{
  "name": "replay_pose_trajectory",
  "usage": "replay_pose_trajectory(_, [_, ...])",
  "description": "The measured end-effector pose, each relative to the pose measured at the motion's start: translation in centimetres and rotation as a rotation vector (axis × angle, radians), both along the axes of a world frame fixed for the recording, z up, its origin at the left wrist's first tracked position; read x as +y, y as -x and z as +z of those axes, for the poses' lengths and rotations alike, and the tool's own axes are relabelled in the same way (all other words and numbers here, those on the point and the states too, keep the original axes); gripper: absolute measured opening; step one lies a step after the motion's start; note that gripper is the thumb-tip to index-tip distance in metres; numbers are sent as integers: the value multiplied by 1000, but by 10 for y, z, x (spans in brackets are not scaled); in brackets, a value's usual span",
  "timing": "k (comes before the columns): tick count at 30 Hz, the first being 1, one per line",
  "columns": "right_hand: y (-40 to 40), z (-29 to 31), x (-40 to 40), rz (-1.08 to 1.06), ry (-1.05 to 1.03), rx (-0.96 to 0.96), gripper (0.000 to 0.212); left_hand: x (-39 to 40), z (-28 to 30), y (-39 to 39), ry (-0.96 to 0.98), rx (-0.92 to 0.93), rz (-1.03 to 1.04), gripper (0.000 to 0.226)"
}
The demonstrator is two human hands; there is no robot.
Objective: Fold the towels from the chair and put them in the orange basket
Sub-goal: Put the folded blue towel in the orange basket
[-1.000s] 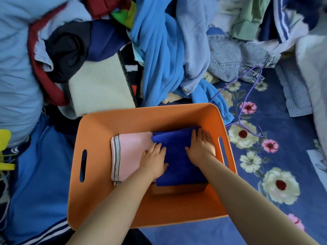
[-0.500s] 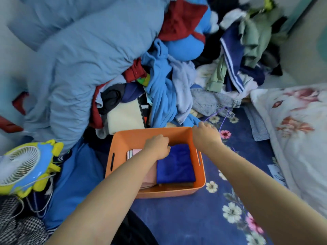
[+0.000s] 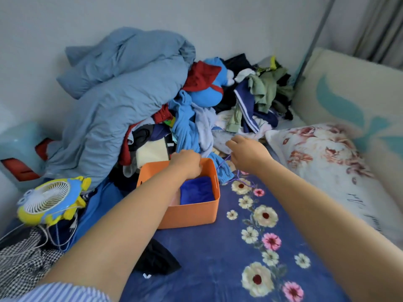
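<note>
The orange basket (image 3: pixel 192 212) stands on the blue flowered bed sheet. A folded dark blue towel (image 3: pixel 196 190) lies in its right half. Only a sliver of a pink towel (image 3: pixel 174 200) shows beside it; my left forearm hides the remainder. My left hand (image 3: pixel 187 162) hovers over the basket's far rim with fingers loosely curled, and I see nothing in it. My right hand (image 3: pixel 246 153) is raised beyond the basket's far right corner, in front of the clothes pile, fingers relaxed and empty.
A big heap of clothes (image 3: pixel 196 118) and a grey-blue duvet (image 3: pixel 113 101) rise behind the basket. A purple wire hanger (image 3: pixel 231 177) lies at its right. A yellow-blue fan (image 3: pixel 50 199), a turquoise stool (image 3: pixel 19 149), a black cloth (image 3: pixel 157 258) and a floral pillow (image 3: pixel 322 162) surround it.
Both hands have lifted off the blue towel and out of the basket, moving toward the clothes pile. The view has pulled back and tilted up.
</note>
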State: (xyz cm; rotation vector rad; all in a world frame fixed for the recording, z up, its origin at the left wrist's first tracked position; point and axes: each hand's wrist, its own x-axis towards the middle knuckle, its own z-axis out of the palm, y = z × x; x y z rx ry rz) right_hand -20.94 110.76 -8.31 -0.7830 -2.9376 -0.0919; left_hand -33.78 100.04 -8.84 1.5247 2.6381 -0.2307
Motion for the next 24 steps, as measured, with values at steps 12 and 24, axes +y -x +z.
replay_pose_trajectory(12, [-241,11,-156,-547,52,206,35,-63,11,-199,-91,-9,-582,33])
replay_pose_trajectory(24, [-581,17,-361,-1225,15,228,33,-153,30,-562,-128,-89,-1235,34])
